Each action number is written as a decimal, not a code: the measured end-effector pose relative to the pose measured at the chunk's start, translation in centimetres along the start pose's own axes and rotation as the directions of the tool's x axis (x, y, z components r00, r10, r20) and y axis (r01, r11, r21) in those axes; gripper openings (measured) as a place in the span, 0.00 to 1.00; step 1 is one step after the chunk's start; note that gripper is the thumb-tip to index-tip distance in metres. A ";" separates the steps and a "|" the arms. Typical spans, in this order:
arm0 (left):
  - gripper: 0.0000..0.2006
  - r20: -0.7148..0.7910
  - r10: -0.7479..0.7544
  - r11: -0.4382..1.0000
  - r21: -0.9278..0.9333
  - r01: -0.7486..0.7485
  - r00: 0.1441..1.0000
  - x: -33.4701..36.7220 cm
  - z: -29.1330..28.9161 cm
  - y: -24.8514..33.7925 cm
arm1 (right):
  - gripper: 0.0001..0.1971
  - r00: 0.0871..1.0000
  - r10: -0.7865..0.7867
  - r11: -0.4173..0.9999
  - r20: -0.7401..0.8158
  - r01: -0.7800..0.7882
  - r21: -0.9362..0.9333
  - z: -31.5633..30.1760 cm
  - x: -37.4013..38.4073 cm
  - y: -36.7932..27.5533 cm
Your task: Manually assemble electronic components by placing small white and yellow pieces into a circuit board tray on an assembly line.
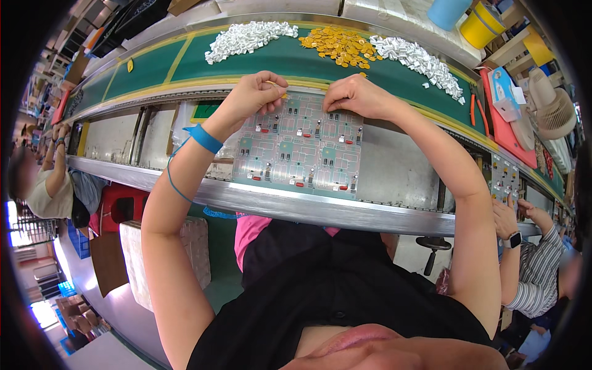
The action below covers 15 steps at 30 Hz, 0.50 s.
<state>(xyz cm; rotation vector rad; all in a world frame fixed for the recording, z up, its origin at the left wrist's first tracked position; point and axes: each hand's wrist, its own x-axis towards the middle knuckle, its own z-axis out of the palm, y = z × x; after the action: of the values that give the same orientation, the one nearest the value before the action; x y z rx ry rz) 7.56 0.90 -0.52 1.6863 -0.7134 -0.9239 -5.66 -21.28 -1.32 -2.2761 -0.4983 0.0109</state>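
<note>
A wide grey-green circuit board panel (pixel 296 151) lies across the rails in front of me, with small black and red parts standing on it in repeating groups. My left hand (pixel 259 98) is over its far left corner, fingers pinched, with a bit of a yellow disc component (pixel 284 95) showing at the tips. At the far right corner my right hand (pixel 354 97) bends down, fingertips pressed together at the board's surface; whatever they hold is hidden. A blue wrist strap (pixel 205 139) with a cord circles my left wrist.
Beyond the board, a green belt (pixel 185 69) carries a heap of yellow discs (pixel 342 46) between two heaps of white parts (pixel 250 40) (pixel 422 65). Red-handled pliers (pixel 478 111) and a small fan (pixel 549 105) are at right. A co-worker's hands (pixel 507 219) work on another board at far right.
</note>
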 end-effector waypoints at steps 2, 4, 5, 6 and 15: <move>0.07 0.013 -0.017 0.993 0.119 0.015 1.000 -0.1 0.1 0.2 | 0.03 0.999 -0.044 0.999 0.017 0.045 -0.019 -0.2 0.1 0.0; 0.06 0.017 -0.013 0.983 0.182 0.010 1.000 -0.3 0.3 0.5 | 0.03 0.995 -0.088 0.995 0.036 0.089 -0.037 -0.3 0.2 0.2; 0.05 0.020 -0.009 0.970 0.245 0.003 1.000 -0.3 0.3 0.6 | 0.03 0.995 -0.085 0.996 0.051 0.086 -0.028 -0.3 0.3 0.5; 0.05 0.021 -0.010 0.970 0.244 0.005 1.000 -0.1 0.3 0.4 | 0.03 0.994 -0.082 0.996 0.067 0.083 -0.019 -0.3 0.3 0.6; 0.06 0.051 0.127 0.916 0.378 -0.137 0.991 0.5 0.2 -0.9 | 0.03 0.983 -0.174 0.979 0.057 0.179 -0.096 0.3 0.5 0.8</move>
<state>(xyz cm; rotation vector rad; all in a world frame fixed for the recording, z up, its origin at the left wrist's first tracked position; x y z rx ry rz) 7.66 0.68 -1.50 1.9379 -1.0651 -0.7446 -4.95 -21.33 -2.03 -2.3262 -0.7402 -0.0494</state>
